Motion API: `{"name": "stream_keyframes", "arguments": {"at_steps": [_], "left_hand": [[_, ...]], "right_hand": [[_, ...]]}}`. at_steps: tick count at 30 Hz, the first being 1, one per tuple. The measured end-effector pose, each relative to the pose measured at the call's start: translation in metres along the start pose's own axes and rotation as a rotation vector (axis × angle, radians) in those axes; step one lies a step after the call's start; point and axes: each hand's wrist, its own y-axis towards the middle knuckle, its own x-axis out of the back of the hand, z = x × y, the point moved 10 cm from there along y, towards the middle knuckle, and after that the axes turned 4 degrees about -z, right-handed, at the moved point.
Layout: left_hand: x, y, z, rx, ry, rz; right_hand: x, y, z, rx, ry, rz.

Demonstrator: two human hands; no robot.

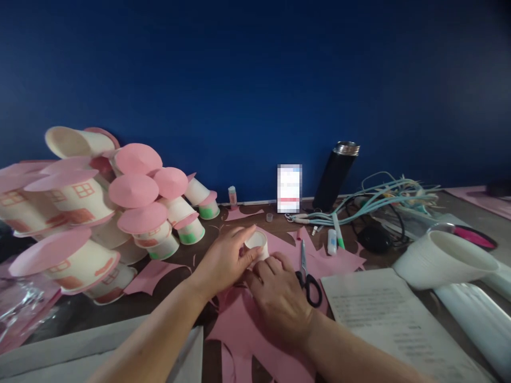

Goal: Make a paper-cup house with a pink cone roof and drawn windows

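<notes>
A small white paper cup (256, 240) stands out between my hands at the middle of the table, its round end facing up. My left hand (223, 258) is wrapped round its left side, with the thumb across the near side. Curled against the lower near side of the cup is my right hand (277, 295), its fingertips partly hidden. Under both hands lies cut pink paper (235, 324). Just right of my right hand, black-handled scissors (307, 276) rest on the paper.
Stacked paper cups with pink cone roofs (133, 190) fill the left side. Behind stand a glue stick (232, 197), a blurred bright screen (289, 189) and a dark flask (336, 175). Rightward lie cables (383, 197), a marker (338, 232), a printed sheet (371, 303) and stacked cups (443, 258).
</notes>
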Motion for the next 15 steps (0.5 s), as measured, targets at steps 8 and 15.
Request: {"name": "stream_keyframes", "arguments": {"at_steps": [8, 15], "left_hand": [[0.0, 0.0, 0.001, -0.009, -0.002, -0.005], [-0.001, 0.001, 0.003, -0.007, 0.02, 0.011]], "right_hand": [[0.001, -0.001, -0.007, -0.043, 0.035, -0.016], [0.028, -0.001, -0.033, -0.117, 0.254, -0.098]]}}
